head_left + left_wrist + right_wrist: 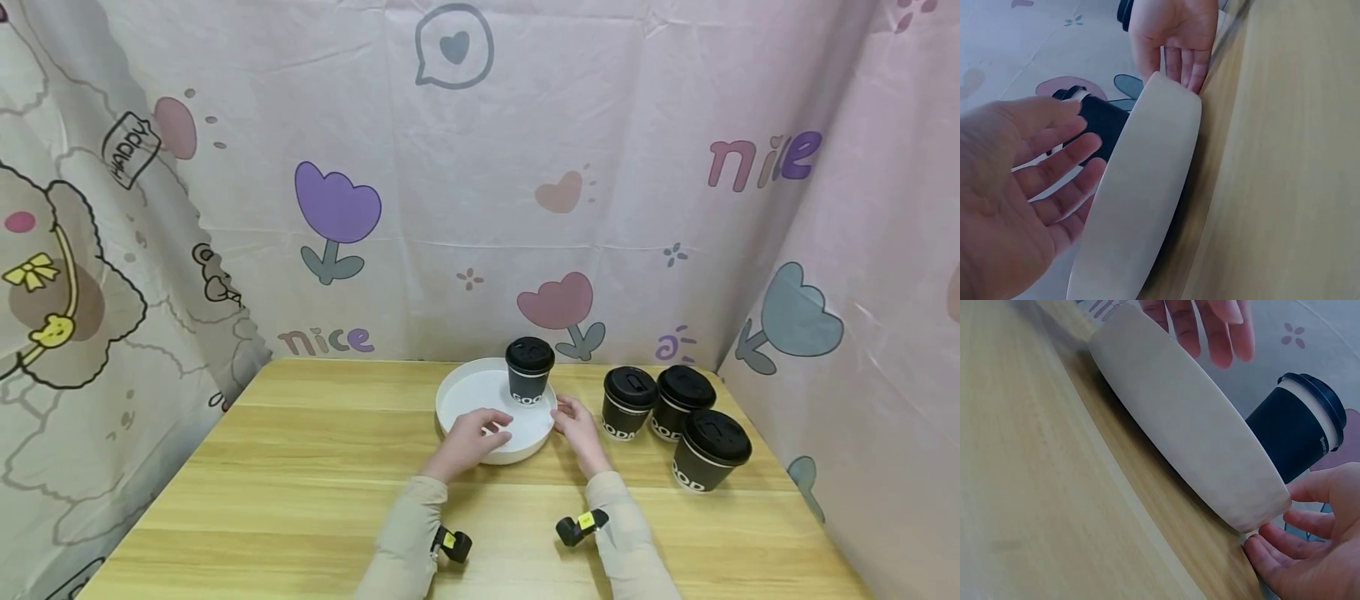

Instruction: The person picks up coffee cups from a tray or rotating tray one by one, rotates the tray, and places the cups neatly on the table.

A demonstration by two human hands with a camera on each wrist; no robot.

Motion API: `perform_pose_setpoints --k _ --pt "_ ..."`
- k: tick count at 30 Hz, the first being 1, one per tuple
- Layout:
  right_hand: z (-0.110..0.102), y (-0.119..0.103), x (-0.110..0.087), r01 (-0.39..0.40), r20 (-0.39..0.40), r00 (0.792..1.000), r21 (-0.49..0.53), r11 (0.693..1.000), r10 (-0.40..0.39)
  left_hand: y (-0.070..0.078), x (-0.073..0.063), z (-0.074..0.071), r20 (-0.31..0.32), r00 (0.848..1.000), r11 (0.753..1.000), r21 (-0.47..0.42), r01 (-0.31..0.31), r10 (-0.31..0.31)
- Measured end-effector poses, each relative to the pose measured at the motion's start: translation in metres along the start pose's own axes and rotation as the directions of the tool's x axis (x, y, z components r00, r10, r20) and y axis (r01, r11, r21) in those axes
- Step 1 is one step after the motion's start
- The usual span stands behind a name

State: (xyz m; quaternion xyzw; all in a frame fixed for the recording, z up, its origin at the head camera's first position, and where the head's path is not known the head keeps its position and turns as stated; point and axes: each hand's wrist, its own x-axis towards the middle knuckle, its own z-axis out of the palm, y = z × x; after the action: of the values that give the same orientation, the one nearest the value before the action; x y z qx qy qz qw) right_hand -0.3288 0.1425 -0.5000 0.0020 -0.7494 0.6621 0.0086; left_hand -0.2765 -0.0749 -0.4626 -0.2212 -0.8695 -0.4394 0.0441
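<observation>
A round white tray (468,392) with a low wall lies on the table, and a black lidded paper cup (529,371) stands upright in it toward the back right. My right hand (579,429) holds the tray's right edge, thumb at the rim and fingers along the outer wall, as the right wrist view shows. Over the tray's front left part is my left hand (471,440), its fingers spread and loosely bent with nothing between them. In the left wrist view the left fingers (1066,156) overlap the near side of the tray wall (1141,175).
Right of the tray, three more black lidded cups stand close together: one nearest the tray (626,404), one behind (681,402), one in front (711,450). The wooden table (300,475) ends at a printed curtain (450,192) at the back. Each wrist wears a small black camera.
</observation>
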Motion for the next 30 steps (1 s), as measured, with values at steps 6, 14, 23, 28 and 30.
perform_pose_setpoints --k 6,14,23,28,30 --pt "0.0 0.001 -0.002 0.005 -0.012 1.0 -0.003 1.0 -0.005 0.002 0.001 0.006 0.14 0.99 0.997 0.078 -0.018 0.007" --pt "0.002 -0.002 -0.005 0.014 -0.02 1.0 -0.014 1.0 -0.015 0.002 0.001 0.009 0.177 0.983 0.983 0.166 -0.074 0.044" --pt "0.003 0.002 -0.003 -0.001 -0.02 1.0 -0.016 1.0 0.001 -0.003 -0.002 -0.001 0.188 0.982 0.982 0.181 -0.055 0.02" --pt "0.003 0.004 -0.002 -0.01 -0.027 1.0 -0.018 1.0 0.01 -0.007 -0.005 -0.01 0.191 0.981 0.984 0.173 -0.052 0.018" --pt "0.003 0.005 -0.001 -0.011 -0.028 1.0 -0.012 1.0 0.011 -0.008 -0.006 -0.014 0.198 0.98 0.984 0.171 -0.042 0.007"
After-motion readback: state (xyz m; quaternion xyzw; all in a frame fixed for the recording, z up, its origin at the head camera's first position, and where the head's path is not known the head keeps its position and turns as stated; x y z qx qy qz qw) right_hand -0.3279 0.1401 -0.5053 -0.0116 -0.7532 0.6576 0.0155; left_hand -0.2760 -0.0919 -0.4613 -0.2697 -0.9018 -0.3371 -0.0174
